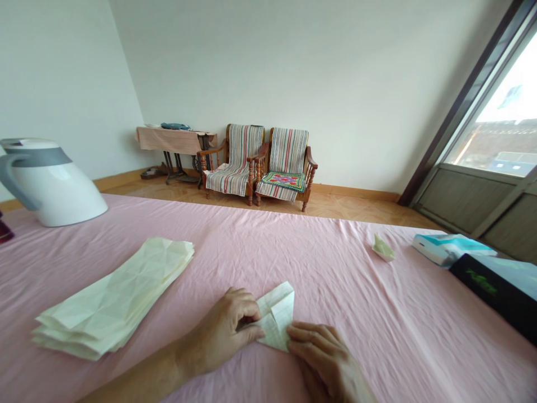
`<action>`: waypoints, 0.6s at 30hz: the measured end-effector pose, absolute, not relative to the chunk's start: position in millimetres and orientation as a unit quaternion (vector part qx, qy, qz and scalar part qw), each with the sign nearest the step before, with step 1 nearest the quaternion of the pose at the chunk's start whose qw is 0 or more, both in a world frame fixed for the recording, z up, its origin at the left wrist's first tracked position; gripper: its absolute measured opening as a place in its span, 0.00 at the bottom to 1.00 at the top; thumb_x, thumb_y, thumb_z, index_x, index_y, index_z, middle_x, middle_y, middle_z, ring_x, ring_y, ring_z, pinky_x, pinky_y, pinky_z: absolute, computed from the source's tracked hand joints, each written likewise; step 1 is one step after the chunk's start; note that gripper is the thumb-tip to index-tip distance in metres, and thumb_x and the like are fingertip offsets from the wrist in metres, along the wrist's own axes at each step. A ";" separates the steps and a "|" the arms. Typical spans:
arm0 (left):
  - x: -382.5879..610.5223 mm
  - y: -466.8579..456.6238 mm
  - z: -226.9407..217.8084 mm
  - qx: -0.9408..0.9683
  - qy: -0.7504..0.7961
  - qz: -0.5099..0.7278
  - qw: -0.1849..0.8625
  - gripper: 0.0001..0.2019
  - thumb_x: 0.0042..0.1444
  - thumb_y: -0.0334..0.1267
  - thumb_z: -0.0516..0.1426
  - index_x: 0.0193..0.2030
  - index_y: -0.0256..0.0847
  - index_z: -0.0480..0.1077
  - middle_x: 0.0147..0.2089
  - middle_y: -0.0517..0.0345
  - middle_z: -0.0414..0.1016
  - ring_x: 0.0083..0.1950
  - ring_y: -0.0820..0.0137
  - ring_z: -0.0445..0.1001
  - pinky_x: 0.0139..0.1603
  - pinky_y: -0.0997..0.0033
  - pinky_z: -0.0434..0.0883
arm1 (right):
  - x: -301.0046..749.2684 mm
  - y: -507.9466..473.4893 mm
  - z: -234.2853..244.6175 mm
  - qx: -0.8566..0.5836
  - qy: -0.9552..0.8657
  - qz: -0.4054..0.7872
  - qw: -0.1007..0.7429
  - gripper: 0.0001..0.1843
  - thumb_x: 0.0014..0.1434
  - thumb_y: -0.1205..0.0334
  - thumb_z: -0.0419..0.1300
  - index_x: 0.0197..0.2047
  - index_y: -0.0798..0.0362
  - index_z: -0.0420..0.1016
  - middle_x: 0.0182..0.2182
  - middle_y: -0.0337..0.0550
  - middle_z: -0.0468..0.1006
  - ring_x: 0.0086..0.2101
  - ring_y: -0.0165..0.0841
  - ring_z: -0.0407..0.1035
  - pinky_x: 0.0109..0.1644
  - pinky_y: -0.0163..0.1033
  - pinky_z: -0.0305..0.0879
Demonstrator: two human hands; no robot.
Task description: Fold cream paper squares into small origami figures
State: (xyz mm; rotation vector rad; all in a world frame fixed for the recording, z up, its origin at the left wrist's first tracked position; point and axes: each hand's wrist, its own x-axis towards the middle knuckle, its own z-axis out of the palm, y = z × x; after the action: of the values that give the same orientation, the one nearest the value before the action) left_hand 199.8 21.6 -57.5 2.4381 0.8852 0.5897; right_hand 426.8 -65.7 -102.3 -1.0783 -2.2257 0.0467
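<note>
A small folded piece of cream paper (279,316) lies on the pink tablecloth (251,246) near the front edge. My left hand (229,330) has its fingers curled and pinched on the paper's left side, pressing it down. My right hand (323,355) lies with fingers together on the paper's lower right corner, holding it against the cloth. A stack of creased cream paper sheets (113,296) rests to the left of my left hand.
A white electric kettle (46,182) stands at the far left. A small folded paper shape (382,247) lies at the right, near a teal-and-white tissue pack (447,247) and a black box (499,291). Two striped wooden chairs (260,168) stand by the wall.
</note>
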 end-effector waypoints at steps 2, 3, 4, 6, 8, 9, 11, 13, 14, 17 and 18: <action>201.9 20.6 -56.0 0.883 0.343 0.211 0.243 0.10 0.50 0.28 0.65 0.24 0.37 0.67 0.26 0.66 0.66 0.32 0.72 0.66 0.36 0.74 0.59 | 425.8 -66.0 -101.9 -0.421 -0.843 0.032 0.334 0.16 0.61 0.73 0.54 0.50 0.50 0.72 0.48 0.42 0.78 0.50 0.33 0.70 0.52 0.37 0.67; 202.9 20.2 -55.3 0.880 0.351 0.208 0.245 0.10 0.50 0.28 0.65 0.24 0.37 0.68 0.27 0.66 0.66 0.32 0.72 0.67 0.37 0.74 0.59 | 425.2 -66.1 -101.8 -0.422 -0.840 0.037 0.339 0.16 0.61 0.73 0.54 0.50 0.49 0.72 0.47 0.42 0.78 0.50 0.34 0.70 0.52 0.37 0.67; 203.9 19.9 -54.9 0.878 0.357 0.204 0.246 0.09 0.50 0.28 0.64 0.25 0.37 0.68 0.27 0.66 0.66 0.32 0.72 0.67 0.37 0.74 0.58 | 424.6 -66.3 -101.5 -0.423 -0.838 0.041 0.342 0.16 0.61 0.73 0.54 0.50 0.49 0.72 0.47 0.42 0.78 0.50 0.34 0.70 0.52 0.37 0.67; 205.5 19.4 -54.5 0.875 0.367 0.196 0.248 0.09 0.50 0.28 0.64 0.25 0.37 0.68 0.27 0.66 0.66 0.32 0.73 0.67 0.37 0.74 0.58 | 423.3 -66.8 -100.8 -0.424 -0.834 0.048 0.349 0.16 0.61 0.74 0.54 0.49 0.49 0.71 0.46 0.43 0.78 0.50 0.34 0.70 0.52 0.38 0.67; 206.4 19.0 -54.4 0.873 0.375 0.188 0.251 0.09 0.50 0.28 0.63 0.25 0.38 0.67 0.27 0.67 0.66 0.32 0.73 0.67 0.37 0.74 0.58 | 421.7 -67.5 -99.3 -0.425 -0.832 0.054 0.353 0.14 0.61 0.74 0.53 0.48 0.50 0.71 0.45 0.44 0.78 0.49 0.34 0.71 0.51 0.38 0.67; 206.5 18.8 -54.4 0.871 0.378 0.184 0.253 0.09 0.50 0.29 0.63 0.25 0.38 0.67 0.27 0.66 0.66 0.33 0.73 0.66 0.37 0.74 0.58 | 420.8 -67.9 -98.3 -0.431 -0.829 0.057 0.353 0.14 0.61 0.74 0.53 0.47 0.51 0.71 0.45 0.45 0.78 0.48 0.34 0.71 0.51 0.38 0.68; 206.5 18.3 -54.3 0.869 0.383 0.179 0.256 0.09 0.51 0.29 0.63 0.25 0.38 0.66 0.27 0.66 0.67 0.33 0.73 0.66 0.38 0.74 0.57 | 419.1 -69.0 -95.9 -0.442 -0.823 0.062 0.350 0.13 0.62 0.74 0.52 0.47 0.51 0.70 0.44 0.45 0.78 0.48 0.34 0.71 0.49 0.37 0.68; 206.2 17.9 -54.1 0.868 0.385 0.178 0.257 0.09 0.51 0.30 0.62 0.25 0.38 0.66 0.27 0.66 0.67 0.34 0.72 0.66 0.38 0.74 0.57 | 417.9 -69.6 -93.3 -0.447 -0.822 0.064 0.348 0.14 0.61 0.74 0.51 0.46 0.51 0.69 0.43 0.45 0.78 0.47 0.34 0.71 0.49 0.37 0.68; 206.2 17.8 -54.0 0.868 0.386 0.177 0.258 0.09 0.51 0.30 0.62 0.25 0.38 0.65 0.28 0.66 0.67 0.34 0.72 0.66 0.39 0.74 0.57 | 417.5 -69.7 -92.1 -0.444 -0.823 0.062 0.349 0.14 0.61 0.75 0.51 0.46 0.51 0.69 0.42 0.44 0.78 0.47 0.34 0.71 0.49 0.37 0.68; 206.5 18.2 -53.9 0.867 0.386 0.178 0.260 0.09 0.52 0.30 0.61 0.25 0.38 0.64 0.28 0.65 0.67 0.34 0.71 0.66 0.38 0.73 0.57 | 416.7 -68.4 -89.4 -0.434 -0.826 0.044 0.357 0.16 0.59 0.76 0.51 0.47 0.51 0.69 0.42 0.44 0.79 0.46 0.34 0.72 0.48 0.37 0.69; 206.7 18.4 -54.1 0.866 0.386 0.180 0.261 0.09 0.52 0.30 0.60 0.25 0.38 0.64 0.28 0.65 0.67 0.34 0.71 0.66 0.38 0.73 0.57 | 416.7 -67.6 -88.9 -0.429 -0.827 0.033 0.361 0.17 0.58 0.76 0.50 0.47 0.51 0.69 0.42 0.44 0.79 0.45 0.34 0.72 0.47 0.37 0.69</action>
State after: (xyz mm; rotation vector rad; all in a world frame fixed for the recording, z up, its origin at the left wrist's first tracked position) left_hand 206.7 18.4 -54.1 2.3461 1.0452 0.4861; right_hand 416.7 -67.6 -88.9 -1.1047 -2.1320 0.0844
